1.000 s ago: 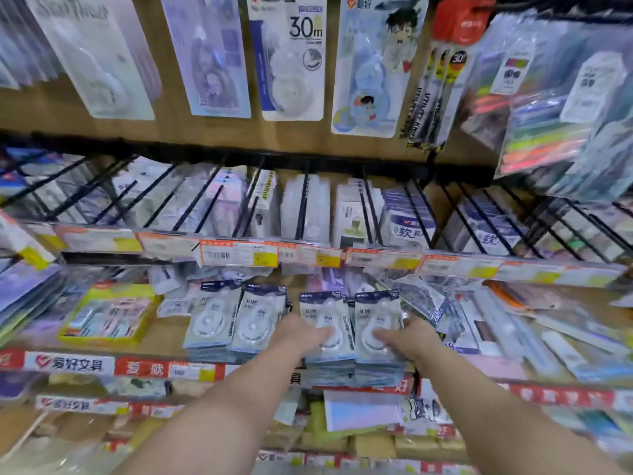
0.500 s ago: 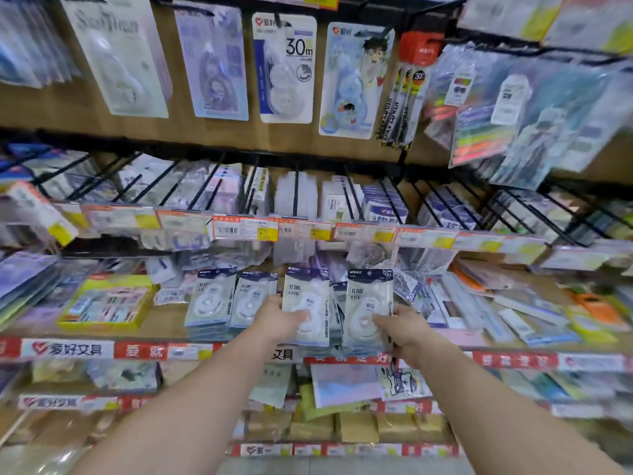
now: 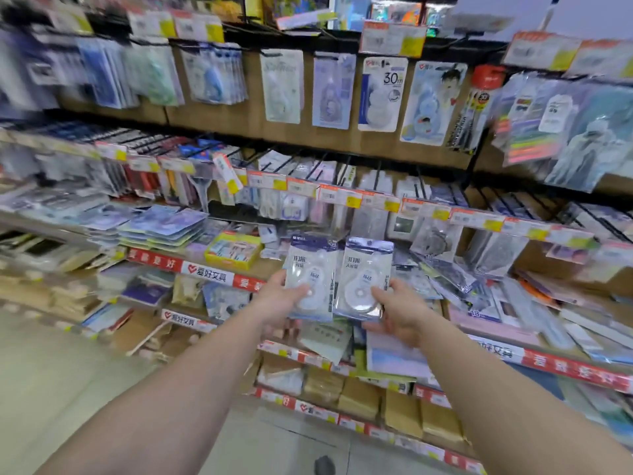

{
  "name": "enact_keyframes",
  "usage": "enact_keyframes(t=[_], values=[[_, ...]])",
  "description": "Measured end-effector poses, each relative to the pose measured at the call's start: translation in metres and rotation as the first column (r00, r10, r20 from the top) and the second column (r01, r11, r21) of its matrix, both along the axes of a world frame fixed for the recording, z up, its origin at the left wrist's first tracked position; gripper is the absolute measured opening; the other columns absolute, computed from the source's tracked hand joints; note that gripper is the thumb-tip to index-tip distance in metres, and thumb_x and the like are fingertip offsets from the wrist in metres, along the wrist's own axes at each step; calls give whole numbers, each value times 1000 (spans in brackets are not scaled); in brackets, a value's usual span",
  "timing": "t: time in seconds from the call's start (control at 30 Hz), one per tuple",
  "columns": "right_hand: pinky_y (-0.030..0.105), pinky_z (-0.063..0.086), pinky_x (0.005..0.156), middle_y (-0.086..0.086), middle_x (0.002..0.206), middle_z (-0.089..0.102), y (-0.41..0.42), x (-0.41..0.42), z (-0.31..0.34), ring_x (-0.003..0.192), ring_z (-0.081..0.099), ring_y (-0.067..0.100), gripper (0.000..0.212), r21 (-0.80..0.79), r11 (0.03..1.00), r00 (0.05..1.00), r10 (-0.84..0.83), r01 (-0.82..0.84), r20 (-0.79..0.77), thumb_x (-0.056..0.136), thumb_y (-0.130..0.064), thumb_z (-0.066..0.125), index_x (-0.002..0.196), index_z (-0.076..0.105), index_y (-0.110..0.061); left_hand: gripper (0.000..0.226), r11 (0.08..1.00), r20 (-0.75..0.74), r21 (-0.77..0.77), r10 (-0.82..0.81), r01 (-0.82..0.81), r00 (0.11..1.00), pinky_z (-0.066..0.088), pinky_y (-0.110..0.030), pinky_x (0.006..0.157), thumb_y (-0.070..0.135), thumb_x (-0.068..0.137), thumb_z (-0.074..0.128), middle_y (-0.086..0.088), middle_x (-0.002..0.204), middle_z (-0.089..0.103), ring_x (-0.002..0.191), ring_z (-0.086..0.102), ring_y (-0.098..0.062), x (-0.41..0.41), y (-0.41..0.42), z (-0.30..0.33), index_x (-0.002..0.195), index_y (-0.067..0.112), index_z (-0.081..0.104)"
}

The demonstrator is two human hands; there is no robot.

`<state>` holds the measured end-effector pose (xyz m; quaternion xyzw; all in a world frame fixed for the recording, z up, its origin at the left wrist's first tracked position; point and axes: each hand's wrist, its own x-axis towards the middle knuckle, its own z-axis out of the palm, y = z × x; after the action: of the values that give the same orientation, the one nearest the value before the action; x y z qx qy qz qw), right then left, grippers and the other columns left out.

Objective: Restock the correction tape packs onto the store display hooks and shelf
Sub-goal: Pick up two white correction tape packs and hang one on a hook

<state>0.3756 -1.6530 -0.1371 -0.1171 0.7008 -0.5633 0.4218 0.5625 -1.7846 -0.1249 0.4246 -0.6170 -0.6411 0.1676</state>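
I hold two stacks of correction tape packs upright in front of the display, side by side and clear of the shelf. My left hand (image 3: 277,299) grips the left stack (image 3: 310,269), thumb across its front. My right hand (image 3: 397,311) grips the right stack (image 3: 364,274) from its lower right edge. Each pack is clear plastic with a dark blue header and a round white tape dispenser. The display hooks (image 3: 376,176) stick out above a row of orange price tags. Behind and below the packs runs the wooden shelf (image 3: 263,267).
A yellow box (image 3: 234,250) sits on the shelf left of my hands. Hanging carded tapes, one marked 30m (image 3: 382,94), line the back wall above. Loose packets (image 3: 513,296) crowd the shelf to the right. Lower shelves hold paper goods; pale floor (image 3: 51,389) lies at left.
Both hands lifted the two stacks off the shelf and drew them back toward me. My view swung left and pulled away, showing more of the aisle and floor.
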Motion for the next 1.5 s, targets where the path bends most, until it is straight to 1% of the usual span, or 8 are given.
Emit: enact_keyframes(t=[0.07, 0.17, 0.43, 0.57, 0.87, 1.0, 1.17, 1.5], values=[[43, 60, 63, 7, 147, 41, -17, 21, 9, 119, 55, 37, 53, -23, 997, 998, 67, -67, 0, 97, -22, 60, 144, 37, -21, 32, 997, -52, -11, 74, -75, 996, 56, -30, 55, 25, 94, 65, 4, 103, 64, 83, 62, -16, 27, -8, 10, 123, 23, 51], [39, 59, 60, 13, 138, 50, -47, 56, 25, 112, 59, 37, 40, -32, 984, 984, 174, -176, -46, 98, -20, 58, 136, 46, -21, 13, 987, -90, -12, 157, -158, 984, 54, -29, 56, 22, 96, 61, 2, 103, 65, 82, 62, -16, 65, -25, 19, 104, 28, 53], [41, 60, 60, 14, 110, 70, -159, 165, 60, 86, 69, 29, 34, -34, 928, 908, 356, -372, -220, 93, -20, 65, 124, 57, -7, 36, 939, -218, 31, 340, -341, 915, 46, -31, 53, 24, 92, 66, -5, 110, 68, 87, 65, -28, 187, -104, 37, 124, 25, 50], [21, 49, 43, 10, 104, 68, -223, 229, 70, 70, 67, 15, 24, -69, 911, 897, 382, -406, -221, 97, -19, 61, 119, 57, -9, 33, 911, -225, -17, 398, -412, 889, 44, -30, 54, 25, 90, 70, -5, 110, 69, 82, 65, -26, 256, -159, 46, 118, 25, 53], [45, 54, 91, 7, 122, 64, -345, 345, 95, 107, 62, 25, 27, -183, 874, 879, 398, -450, -262, 96, -32, 59, 121, 57, -20, 35, 855, -245, -122, 467, -505, 850, 48, -31, 55, 26, 88, 72, -5, 109, 71, 89, 69, -26, 372, -271, 80, 118, 17, 56], [49, 56, 90, 1, 134, 56, -378, 369, 103, 116, 59, 25, 53, -144, 878, 865, 399, -456, -306, 93, -41, 60, 140, 44, -21, 34, 851, -255, -117, 472, -512, 844, 51, -32, 61, 27, 88, 71, -4, 109, 70, 95, 69, -27, 394, -306, 88, 118, 17, 57], [45, 58, 86, 3, 128, 59, -414, 376, 111, 111, 60, 25, 39, -188, 874, 874, 383, -447, -298, 99, -33, 56, 134, 47, -19, 27, 867, -262, -123, 441, -483, 858, 48, -25, 49, 25, 90, 70, -4, 106, 71, 81, 69, -21, 395, -343, 91, 114, 18, 58], [44, 58, 86, -3, 115, 64, -509, 361, 128, 99, 64, 19, 28, -262, 850, 868, 364, -458, -337, 101, -32, 53, 127, 51, -25, 42, 863, -326, -121, 432, -490, 841, 51, -33, 63, 32, 86, 73, -4, 112, 71, 93, 70, -28, 372, -447, 93, 122, 19, 56]])
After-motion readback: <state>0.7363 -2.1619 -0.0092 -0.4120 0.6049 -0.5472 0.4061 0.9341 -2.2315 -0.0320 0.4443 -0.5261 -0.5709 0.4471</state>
